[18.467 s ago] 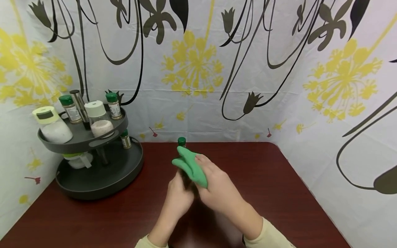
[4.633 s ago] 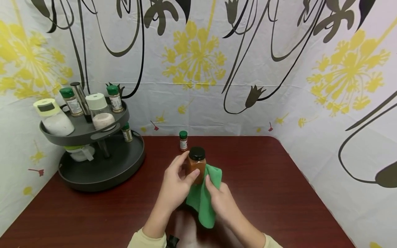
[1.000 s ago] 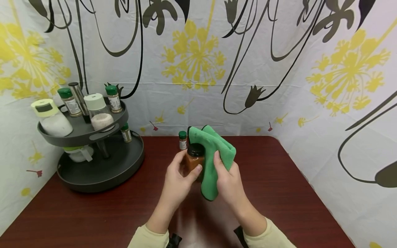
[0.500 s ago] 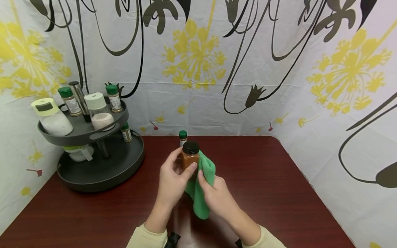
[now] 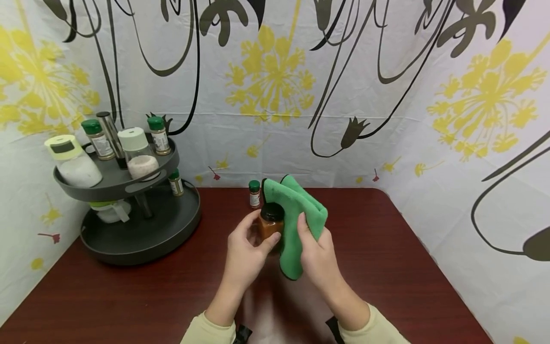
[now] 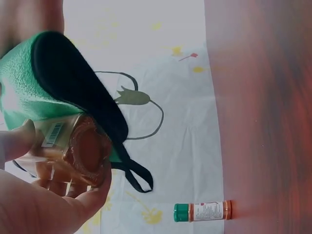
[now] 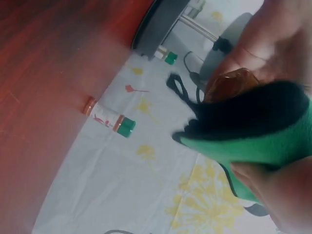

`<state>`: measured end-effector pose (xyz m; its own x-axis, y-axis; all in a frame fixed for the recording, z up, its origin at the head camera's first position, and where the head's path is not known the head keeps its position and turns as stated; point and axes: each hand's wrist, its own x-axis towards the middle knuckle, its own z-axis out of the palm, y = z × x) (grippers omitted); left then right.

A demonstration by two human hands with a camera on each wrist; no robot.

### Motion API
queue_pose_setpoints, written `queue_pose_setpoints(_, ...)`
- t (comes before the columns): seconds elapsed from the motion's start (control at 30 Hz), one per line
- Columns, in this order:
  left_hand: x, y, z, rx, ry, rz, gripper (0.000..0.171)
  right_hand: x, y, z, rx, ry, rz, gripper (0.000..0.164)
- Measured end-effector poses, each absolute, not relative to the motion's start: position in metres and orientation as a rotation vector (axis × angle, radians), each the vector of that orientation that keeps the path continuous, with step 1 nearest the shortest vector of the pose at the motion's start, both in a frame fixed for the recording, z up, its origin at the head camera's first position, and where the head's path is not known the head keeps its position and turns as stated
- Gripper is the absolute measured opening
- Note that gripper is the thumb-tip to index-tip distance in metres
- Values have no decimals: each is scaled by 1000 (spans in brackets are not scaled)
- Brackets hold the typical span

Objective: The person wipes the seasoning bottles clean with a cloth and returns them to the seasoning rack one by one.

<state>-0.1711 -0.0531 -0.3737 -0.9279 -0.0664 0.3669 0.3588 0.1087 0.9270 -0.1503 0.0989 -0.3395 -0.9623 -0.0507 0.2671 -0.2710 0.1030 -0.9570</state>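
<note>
My left hand (image 5: 244, 255) grips a squarish spice jar (image 5: 269, 228) with a black lid and orange-brown contents, held up above the table. In the left wrist view the jar's base and a barcode label show between thumb and fingers. My right hand (image 5: 320, 255) pinches a folded green cloth (image 5: 292, 205) with dark edging, its thumb on the near face. The cloth lies against the right side of the jar. From the right wrist, the cloth (image 7: 263, 141) hides most of the jar (image 7: 231, 83).
Behind the hands a small green-capped spice bottle (image 5: 254, 195) stands on the dark red table (image 5: 365, 286). At left, a two-tier grey turntable rack (image 5: 142, 251) bears several seasoning bottles and a white container (image 5: 112, 211). A patterned sheet (image 5: 378, 124) hangs behind the table.
Over the last second the cloth swings down below the jar, then back up beside its lid. The jar shifts slightly left and back. Much earlier, both hands were closed together around the cloth.
</note>
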Motion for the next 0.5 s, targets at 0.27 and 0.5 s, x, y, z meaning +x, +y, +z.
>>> queue_pose_setpoints(0.27,-173,-56,-372,-263,-2062,-1921,53,-148,90,-358,305,-2291,1920,45)
queue_pose_setpoints(0.5,-174,-60,-367,-249,-2046,-1928,54,-149,88,-375,309,-2442,1852,51)
